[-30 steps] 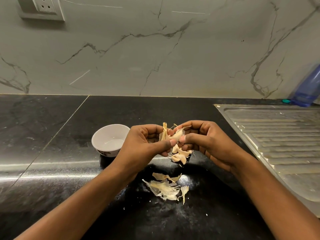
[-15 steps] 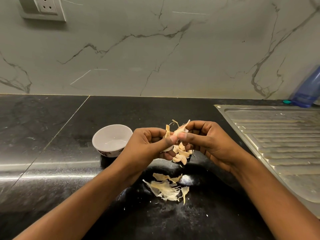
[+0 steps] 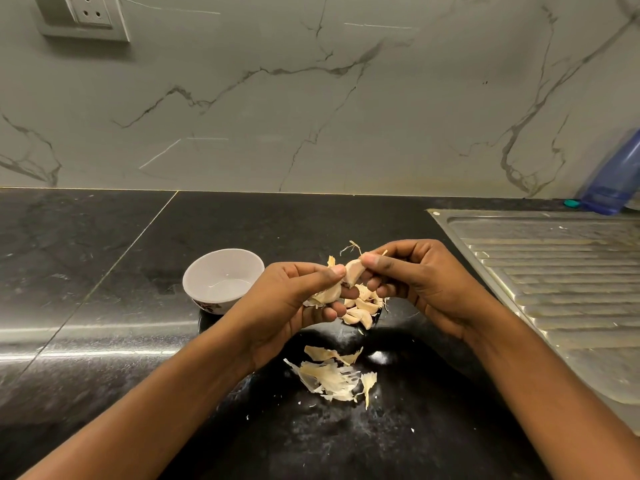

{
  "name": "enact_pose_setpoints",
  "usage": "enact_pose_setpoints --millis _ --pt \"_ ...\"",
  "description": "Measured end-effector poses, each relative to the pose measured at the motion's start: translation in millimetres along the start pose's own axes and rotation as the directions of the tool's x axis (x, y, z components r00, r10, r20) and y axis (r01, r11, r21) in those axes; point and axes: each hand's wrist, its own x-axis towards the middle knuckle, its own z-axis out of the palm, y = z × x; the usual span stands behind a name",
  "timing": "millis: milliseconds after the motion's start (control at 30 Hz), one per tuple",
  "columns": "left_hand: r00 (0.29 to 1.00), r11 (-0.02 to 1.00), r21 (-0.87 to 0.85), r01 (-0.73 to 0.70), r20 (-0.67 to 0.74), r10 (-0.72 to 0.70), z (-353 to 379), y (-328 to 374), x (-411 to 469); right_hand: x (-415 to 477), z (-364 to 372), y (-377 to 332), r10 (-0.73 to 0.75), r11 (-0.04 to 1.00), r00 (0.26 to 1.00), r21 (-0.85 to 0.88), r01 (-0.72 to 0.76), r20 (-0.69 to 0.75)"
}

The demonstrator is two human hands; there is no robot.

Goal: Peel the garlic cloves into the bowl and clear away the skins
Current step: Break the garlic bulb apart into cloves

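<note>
Left hand [image 3: 291, 306]: I see it gripping the garlic bulb [image 3: 327, 293].
Right hand [image 3: 422, 285]: pinches a clove [image 3: 353, 271] beside it.
Skins [image 3: 332, 375]: on the worktop [image 3: 104, 306], below the bowl [image 3: 221, 268].

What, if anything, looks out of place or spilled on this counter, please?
Papery garlic skins lie piled on the black counter, with tiny flakes scattered around them. Loose garlic cloves lie outside the white bowl, which looks empty. Nothing appears damaged or tipped over.
</note>
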Motion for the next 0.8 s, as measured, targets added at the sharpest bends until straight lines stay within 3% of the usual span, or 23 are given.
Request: enact_pose_setpoints --millis 233,567,800 --pt "0.996 1.0 -0.002 -0.016 -0.084 0.016 -3.1 -3.9 4.1 4.3 -2.1 2.7 0.082 0.997 0.989 0.023 -0.08 -0.127" --pt "0.993 0.993 -0.112 -0.042 -0.114 0.029 -3.9 -3.9 6.4 5.6 -3.3 11.9 -0.016 0.957 0.983 -0.288 -0.039 -0.185" --pt "0.987 0.987 -0.151 -0.056 -0.158 0.031 -3.0 -4.6 9.3 5.4 -4.1 13.7 0.018 0.919 0.986 -0.385 -0.08 -0.164"
